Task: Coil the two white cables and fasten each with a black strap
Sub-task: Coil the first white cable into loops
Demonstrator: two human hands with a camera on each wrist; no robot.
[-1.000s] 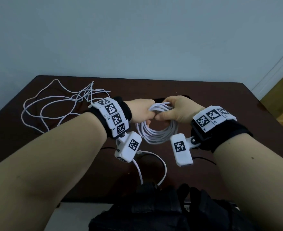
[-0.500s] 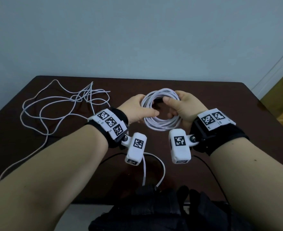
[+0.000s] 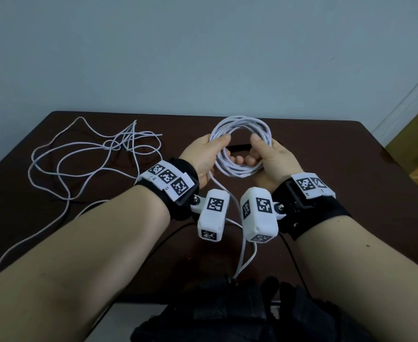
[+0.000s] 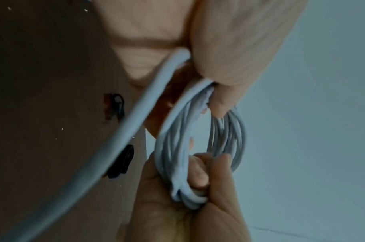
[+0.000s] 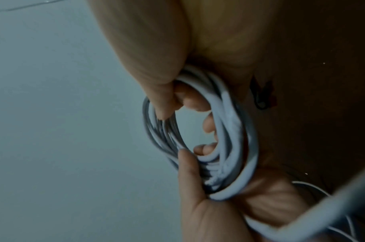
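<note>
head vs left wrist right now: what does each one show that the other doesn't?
Head only: the second white cable lying loose and uncoiled on the dark table, and both wrist-mounted cameras with their marker bands.

Left wrist only: the left fingers close up, curled round the strands, and two small black items on the table, one nearer the lens, too blurred to identify.

Both: the coiled white cable held by the left hand and right hand on opposite sides, with no strap visible on it.
</note>
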